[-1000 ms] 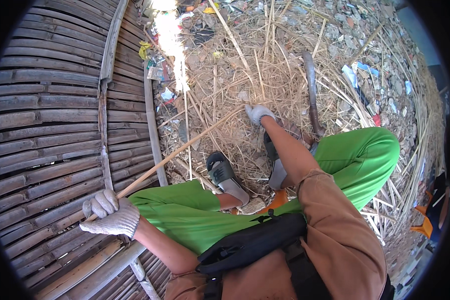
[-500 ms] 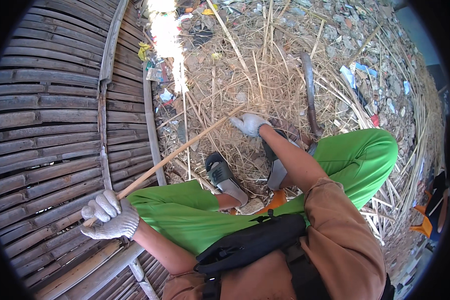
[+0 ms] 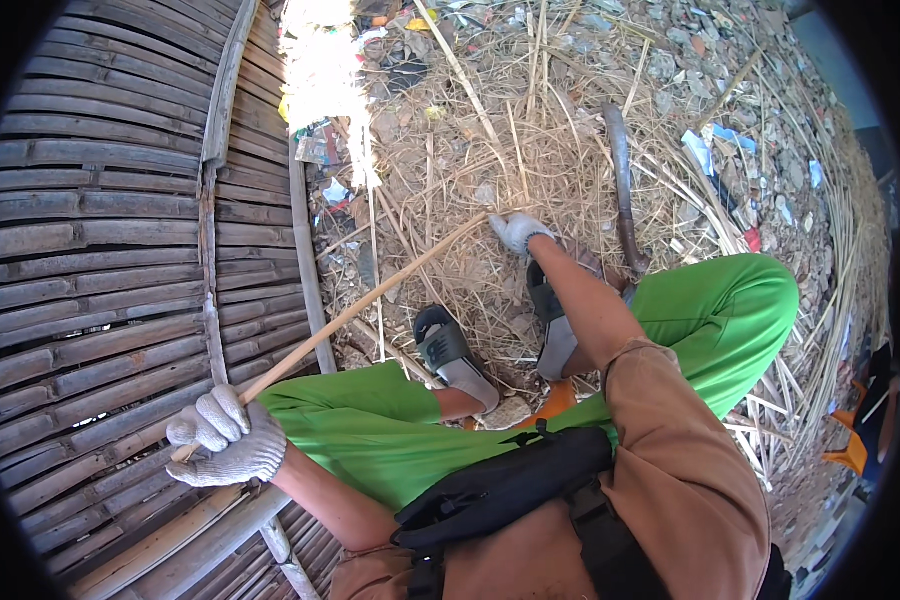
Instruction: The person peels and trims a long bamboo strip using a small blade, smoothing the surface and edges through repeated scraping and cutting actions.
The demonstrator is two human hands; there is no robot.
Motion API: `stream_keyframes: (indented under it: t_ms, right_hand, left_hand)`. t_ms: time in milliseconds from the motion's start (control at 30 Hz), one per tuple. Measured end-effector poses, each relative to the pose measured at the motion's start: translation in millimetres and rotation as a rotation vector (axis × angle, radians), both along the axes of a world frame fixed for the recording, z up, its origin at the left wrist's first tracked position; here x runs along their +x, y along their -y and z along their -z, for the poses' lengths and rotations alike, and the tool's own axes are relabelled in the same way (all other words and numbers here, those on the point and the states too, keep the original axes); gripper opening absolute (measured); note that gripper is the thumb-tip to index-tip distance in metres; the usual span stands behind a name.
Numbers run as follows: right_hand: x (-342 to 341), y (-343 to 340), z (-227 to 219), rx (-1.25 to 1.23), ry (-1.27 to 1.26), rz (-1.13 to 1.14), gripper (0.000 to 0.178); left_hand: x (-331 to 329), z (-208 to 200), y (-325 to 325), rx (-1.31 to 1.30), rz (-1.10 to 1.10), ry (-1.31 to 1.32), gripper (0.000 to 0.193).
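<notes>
My left hand [image 3: 232, 440], in a pale knitted glove, is closed around the near end of a long, thin bamboo strip [image 3: 355, 307]. From there the strip slants away to the right over my green-trousered leg. At its far part my gloved right hand [image 3: 520, 233] is closed on it with the fingertips against the strip, though the palm side is hidden. Beyond the right hand, a long knife [image 3: 618, 165] with a grey blade and dark brown handle lies on the straw-covered ground.
A slatted bamboo wall or platform [image 3: 100, 235] fills the left side. Dry straw and bamboo shavings [image 3: 560, 150] cover the ground ahead, with scraps of litter among them. My sandalled feet [image 3: 450, 350] rest below the strip. Long thin strips [image 3: 832, 250] lie at the right.
My right hand has slid a little to the right and farther away along the strip, which now bows slightly. My left hand has barely moved and keeps its hold.
</notes>
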State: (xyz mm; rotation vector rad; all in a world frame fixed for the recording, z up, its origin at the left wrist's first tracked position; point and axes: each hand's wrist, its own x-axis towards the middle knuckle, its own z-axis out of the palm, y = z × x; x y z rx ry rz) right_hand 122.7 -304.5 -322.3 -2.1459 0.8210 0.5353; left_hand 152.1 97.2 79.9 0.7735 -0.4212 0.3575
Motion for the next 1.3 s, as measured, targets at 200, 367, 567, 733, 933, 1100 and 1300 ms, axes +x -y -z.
stream_keyframes:
  t_ms: [200,367,567,733,933,1100,1300]
  right_hand:
    - [23.8,-15.9,-23.5,0.024,-0.15,0.048,0.082]
    - [12.5,10.0,-26.2,0.055,-0.225,0.03,0.081]
    - [-4.4,31.3,-117.3,0.157,-0.053,-0.101,0.081]
    - [-16.2,39.1,-207.2,0.357,0.307,0.143,0.051]
    - [-75.1,12.8,-257.5,0.714,0.641,0.349,0.032]
    - [-139.0,-18.8,-358.3,1.098,1.158,0.407,0.028]
    - [-217.5,-27.6,-555.4,1.366,1.794,-0.576,0.013]
  left_hand:
    - [0.7,-7.9,-12.0,0.048,0.146,0.065,0.04]
    - [-3.8,-14.7,24.7,0.019,0.031,-0.009,0.041]
    - [-0.7,6.1,66.2,0.24,-0.028,0.032,0.059]
    - [15.4,78.7,92.8,0.83,-0.124,-0.167,0.036]
    - [8.1,134.7,71.3,0.817,0.026,-0.433,0.031]
    - [1.2,134.3,54.1,0.817,0.016,-0.405,0.034]
    - [-2.5,141.1,45.6,0.736,0.039,-0.382,0.032]
